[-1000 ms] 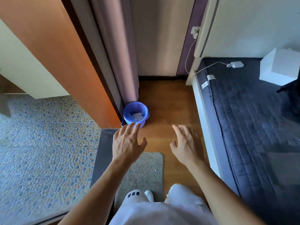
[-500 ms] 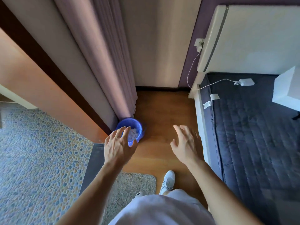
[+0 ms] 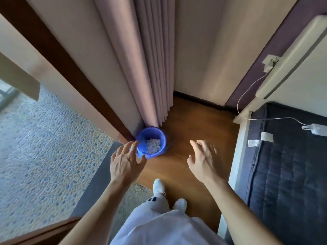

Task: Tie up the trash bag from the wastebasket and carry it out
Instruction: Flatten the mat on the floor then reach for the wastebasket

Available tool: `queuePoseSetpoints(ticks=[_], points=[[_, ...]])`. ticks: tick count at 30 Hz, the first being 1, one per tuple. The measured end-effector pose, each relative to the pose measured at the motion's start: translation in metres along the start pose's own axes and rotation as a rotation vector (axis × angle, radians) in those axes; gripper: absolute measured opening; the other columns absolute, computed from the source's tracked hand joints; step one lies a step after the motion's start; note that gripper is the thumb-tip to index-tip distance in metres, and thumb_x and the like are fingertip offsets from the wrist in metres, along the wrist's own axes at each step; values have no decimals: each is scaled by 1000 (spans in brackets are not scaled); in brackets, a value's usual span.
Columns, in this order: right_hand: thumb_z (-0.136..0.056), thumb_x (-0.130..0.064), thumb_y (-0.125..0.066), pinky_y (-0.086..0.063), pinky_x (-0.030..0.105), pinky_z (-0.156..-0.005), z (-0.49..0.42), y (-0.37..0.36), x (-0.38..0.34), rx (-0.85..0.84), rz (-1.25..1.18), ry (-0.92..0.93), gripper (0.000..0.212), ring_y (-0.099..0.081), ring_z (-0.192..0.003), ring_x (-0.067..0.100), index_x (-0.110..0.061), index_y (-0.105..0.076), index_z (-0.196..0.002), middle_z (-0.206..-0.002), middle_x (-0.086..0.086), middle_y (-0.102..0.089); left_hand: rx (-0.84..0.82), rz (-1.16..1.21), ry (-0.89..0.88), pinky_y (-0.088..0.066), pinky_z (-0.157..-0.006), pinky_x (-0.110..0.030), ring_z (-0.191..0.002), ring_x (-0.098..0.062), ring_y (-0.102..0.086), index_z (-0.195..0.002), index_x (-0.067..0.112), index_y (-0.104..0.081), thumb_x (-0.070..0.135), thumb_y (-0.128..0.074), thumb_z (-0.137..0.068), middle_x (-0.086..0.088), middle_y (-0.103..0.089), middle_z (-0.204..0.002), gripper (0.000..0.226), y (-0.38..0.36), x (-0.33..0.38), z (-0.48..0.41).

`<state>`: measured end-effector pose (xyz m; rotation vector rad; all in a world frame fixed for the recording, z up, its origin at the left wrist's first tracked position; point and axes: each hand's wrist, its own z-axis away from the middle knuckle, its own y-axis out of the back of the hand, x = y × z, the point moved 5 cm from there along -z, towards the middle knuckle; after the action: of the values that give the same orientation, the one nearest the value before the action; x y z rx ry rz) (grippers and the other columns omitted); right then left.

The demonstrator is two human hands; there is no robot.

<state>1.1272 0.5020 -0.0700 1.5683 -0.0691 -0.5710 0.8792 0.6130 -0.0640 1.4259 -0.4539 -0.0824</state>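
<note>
Two open hands above wood floor (image 3: 194, 121); wastebasket (image 3: 151, 143) beside curtain (image 3: 141, 68).

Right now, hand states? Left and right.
Left hand: open, empty, by the wastebasket rim.
Right hand: open, empty, over the floor.

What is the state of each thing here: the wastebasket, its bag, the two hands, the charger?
Blue wastebasket: upright on the floor, beside the curtain.
Blue trash bag: inside it, untied, white scraps within.
Left hand: open, empty.
Right hand: open, empty.
White charger: lying on the mattress.
</note>
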Motion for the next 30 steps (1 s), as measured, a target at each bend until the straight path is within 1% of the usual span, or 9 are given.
queuePoseSetpoints(ticks=[3,6,8,11,15,18,23,27,30], points=[[-80,-29,-62,-46,49,-103,-28,-11,-19,-35,-4,76,51,-59,-117,30,-17,-61,-130,-126,10,-63,18,-11,72,-49,-92,-43,-113,-28,-62,-128,28,-55,55,-58,-81,1,-65,-128,54,2,-19,-1],[-76,-29,-57,-45,50,-102,-54,-20,-38,-66,-17,128,55,-58,-117,31,-17,-60,-129,-125,11,-62,13,-7,142,-49,-93,-46,-116,-29,-62,-132,25,-55,59,-49,-82,-1,-65,-131,61,2,-35,-3],[-76,-31,-56,-45,49,-102,-68,-20,-49,-74,1,170,56,-58,-118,30,-18,-60,-130,-126,10,-62,30,10,179,-50,-91,-46,-115,-30,-63,-131,23,-57,59,-44,-81,-2,-66,-129,64,3,-41,-7],[-77,-29,-63,-47,48,-100,-89,-21,-62,-105,40,218,56,-59,-118,29,-18,-60,-132,-127,9,-63,44,49,222,-51,-90,-45,-113,-30,-64,-130,21,-60,59,-43,-79,-2,-68,-126,65,5,-48,-13],[-78,-28,-64,-48,48,-99,-111,-31,-79,-108,39,263,57,-59,-119,29,-17,-60,-133,-127,10,-64,57,65,270,-50,-91,-45,-113,-28,-64,-130,23,-59,58,-44,-80,-1,-68,-127,63,7,-64,-21],[-78,-28,-66,-49,48,-99,-124,-40,-89,-138,37,304,57,-59,-119,30,-17,-60,-133,-128,11,-63,63,87,336,-49,-91,-44,-114,-27,-63,-130,25,-55,53,-48,-81,0,-66,-127,57,8,-76,-28],[-77,-28,-64,-47,47,-100,-141,-47,-93,-169,28,360,56,-59,-118,29,-17,-60,-132,-127,10,-63,32,62,401,-47,-95,-45,-119,-27,-59,-135,23,-52,53,-47,-82,0,-62,-134,61,0,-83,-37],[-77,-28,-65,-47,46,-99,-152,-49,-82,-202,46,414,57,-59,-118,28,-18,-59,-133,-127,8,-63,35,61,464,-47,-97,-45,-122,-26,-57,-138,22,-51,56,-44,-83,0,-61,-136,65,-5,-70,-39],[-77,-29,-66,-47,46,-98,-162,-55,-70,-229,31,413,57,-59,-117,29,-17,-60,-133,-127,9,-63,19,73,489,-47,-98,-45,-122,-26,-57,-138,22,-51,58,-39,-82,0,-61,-136,68,-12,-60,-46]])
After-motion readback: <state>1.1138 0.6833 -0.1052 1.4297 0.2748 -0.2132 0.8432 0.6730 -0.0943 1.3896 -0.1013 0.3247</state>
